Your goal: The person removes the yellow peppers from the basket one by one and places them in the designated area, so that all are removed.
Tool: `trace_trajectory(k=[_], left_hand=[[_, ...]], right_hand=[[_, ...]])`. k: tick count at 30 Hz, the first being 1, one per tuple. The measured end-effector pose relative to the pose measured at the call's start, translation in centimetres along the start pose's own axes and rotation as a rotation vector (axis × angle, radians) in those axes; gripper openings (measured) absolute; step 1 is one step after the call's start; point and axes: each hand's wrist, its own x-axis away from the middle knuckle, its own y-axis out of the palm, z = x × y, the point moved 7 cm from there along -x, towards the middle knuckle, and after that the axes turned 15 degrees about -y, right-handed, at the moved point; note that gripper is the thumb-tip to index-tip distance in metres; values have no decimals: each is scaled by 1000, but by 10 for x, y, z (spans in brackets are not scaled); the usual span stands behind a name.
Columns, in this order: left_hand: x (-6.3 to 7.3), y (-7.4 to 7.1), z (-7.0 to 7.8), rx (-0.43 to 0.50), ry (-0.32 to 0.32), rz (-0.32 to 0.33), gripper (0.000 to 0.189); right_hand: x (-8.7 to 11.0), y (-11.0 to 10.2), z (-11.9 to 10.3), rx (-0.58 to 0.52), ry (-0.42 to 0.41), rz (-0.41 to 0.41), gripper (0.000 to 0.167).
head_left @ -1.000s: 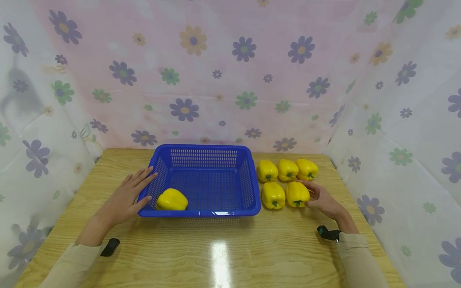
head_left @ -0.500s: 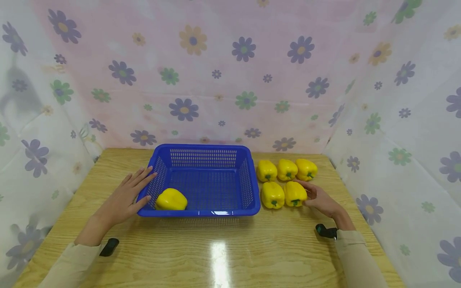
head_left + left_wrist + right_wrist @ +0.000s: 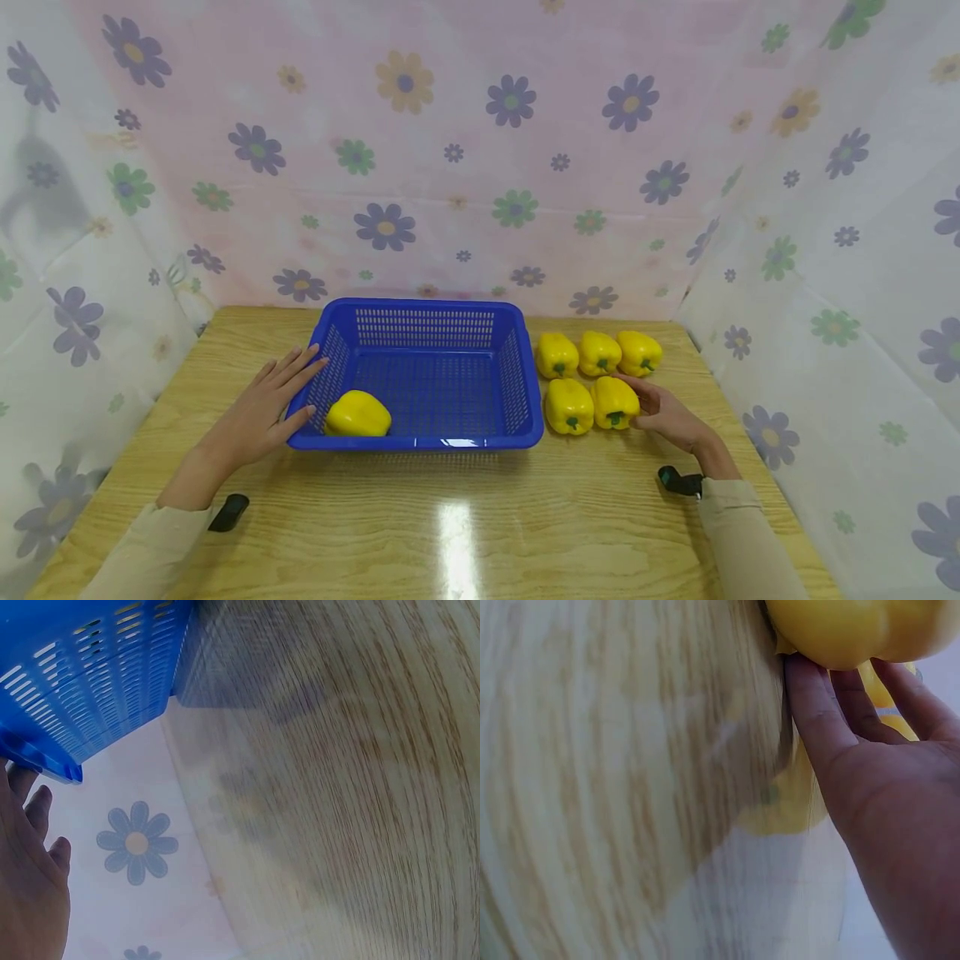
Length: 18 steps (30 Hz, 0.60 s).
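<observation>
A blue plastic basket [image 3: 420, 442] stands on the table with one yellow bell pepper [image 3: 358, 414] in its near left corner. My left hand [image 3: 258, 412] rests on the basket's left rim, fingers spread and fairly straight; in the left wrist view, fingertips touch the blue rim [image 3: 45, 761]. To the right of the basket, yellow bell peppers stand in two rows. My right hand [image 3: 671, 417] holds the near-row right pepper [image 3: 615, 402] from its right side, fingers behind and thumb in front. In the right wrist view, that pepper [image 3: 855, 630] partly hides the fingertips.
Beside the held pepper is another bell pepper [image 3: 569, 407]. Behind them, three more peppers [image 3: 598, 354] line up near the table's back edge. Flowered cloth [image 3: 450, 167] hangs behind and at both sides of the wooden table [image 3: 360, 525].
The right hand and the bell pepper at its fingers have shifted slightly left, against the neighbouring pepper, and have stayed there since. The left hand and basket have not moved.
</observation>
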Motion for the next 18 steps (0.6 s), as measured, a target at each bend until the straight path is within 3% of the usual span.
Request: trace_trajectory(k=[11,18], left_hand=[[0,0,0,2,0,0,66],[0,-1,1,8,13,15,66]], right_hand=[[4,1,-2,47,4,-2,83],[10,2,-25,146,-20,-8,75]])
